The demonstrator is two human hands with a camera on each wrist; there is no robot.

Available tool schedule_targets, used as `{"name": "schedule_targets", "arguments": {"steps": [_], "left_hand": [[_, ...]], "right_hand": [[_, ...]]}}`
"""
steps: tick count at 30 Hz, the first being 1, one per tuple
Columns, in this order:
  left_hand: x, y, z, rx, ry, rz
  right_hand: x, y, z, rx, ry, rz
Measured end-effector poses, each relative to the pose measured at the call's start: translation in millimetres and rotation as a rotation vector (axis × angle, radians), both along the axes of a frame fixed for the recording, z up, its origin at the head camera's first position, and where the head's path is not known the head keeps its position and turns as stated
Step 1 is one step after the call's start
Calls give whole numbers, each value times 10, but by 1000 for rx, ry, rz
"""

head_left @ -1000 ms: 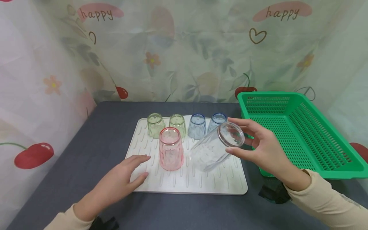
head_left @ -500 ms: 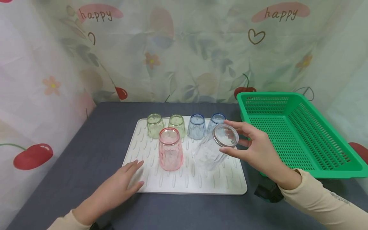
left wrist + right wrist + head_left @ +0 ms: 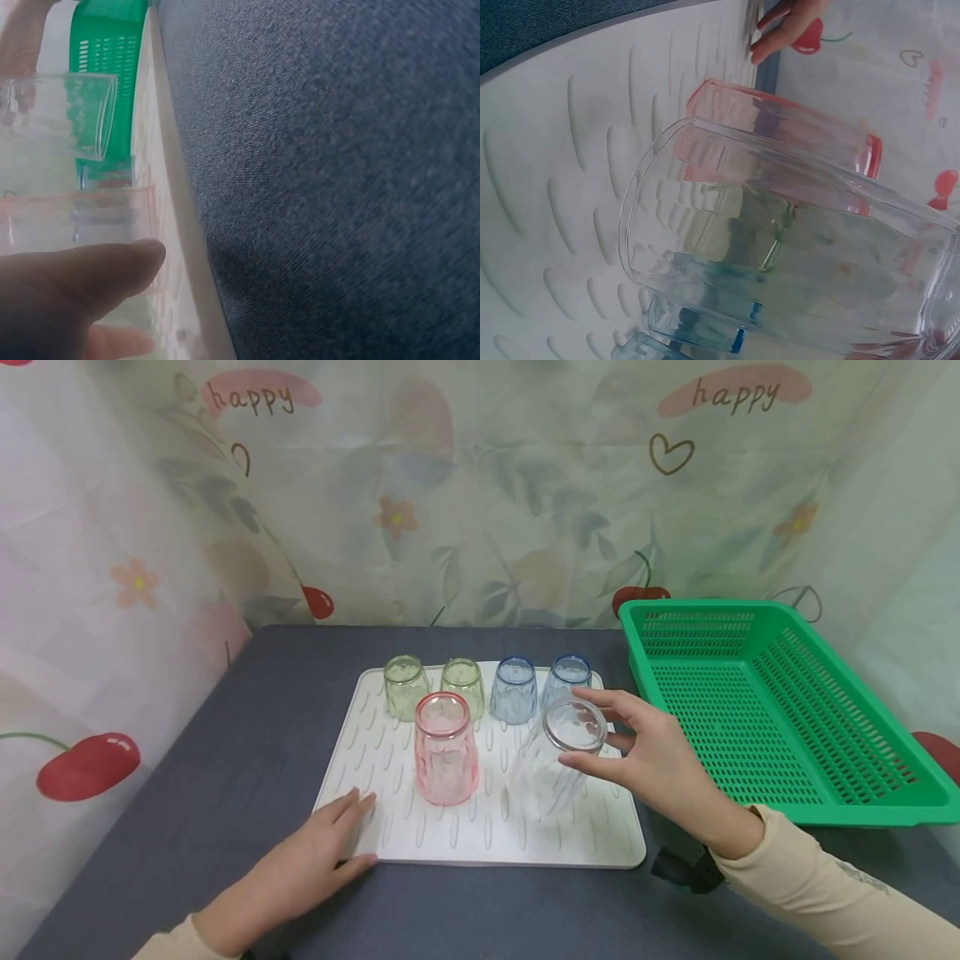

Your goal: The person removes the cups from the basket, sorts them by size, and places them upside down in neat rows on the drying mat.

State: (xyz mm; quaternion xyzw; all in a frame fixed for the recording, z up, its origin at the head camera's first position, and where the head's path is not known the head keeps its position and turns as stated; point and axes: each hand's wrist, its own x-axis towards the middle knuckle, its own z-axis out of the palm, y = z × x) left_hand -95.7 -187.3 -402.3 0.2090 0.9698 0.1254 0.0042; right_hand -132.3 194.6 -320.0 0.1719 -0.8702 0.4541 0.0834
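Note:
My right hand (image 3: pixel 660 760) grips a clear tall glass (image 3: pixel 551 777) by its base, between thumb and fingers. The glass is upside down and tilted, its mouth toward the white ridged mat (image 3: pixel 487 847). In the left wrist view the clear glass (image 3: pixel 94 112) hangs apart from the mat. A pink tall glass (image 3: pixel 447 764) stands inverted on the mat, to the left of the clear one. My left hand (image 3: pixel 311 864), fingers loosely extended and holding nothing, rests at the mat's left front edge.
Behind stand two green glasses (image 3: pixel 405 697) and two blue glasses (image 3: pixel 514 697), all inverted along the mat's back. A green plastic basket (image 3: pixel 892 718) sits to the right on the dark tabletop (image 3: pixel 300 702). A printed curtain (image 3: pixel 480 527) encloses the back and sides.
My right hand has brought the clear glass leftward and a little lower, and the glass is more upright. My left hand has drawn slightly down to the mat's front left edge.

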Motion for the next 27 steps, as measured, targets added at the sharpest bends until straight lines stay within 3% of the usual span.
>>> {"name": "schedule_targets", "arguments": {"steps": [11, 27], "left_hand": [[-6, 0, -40, -44, -44, 2], [-11, 27, -64, -105, 44, -33]], "right_hand": [[-88, -68, -90, 28, 66, -21], [-196, -136, -124, 54, 7, -51]]}}
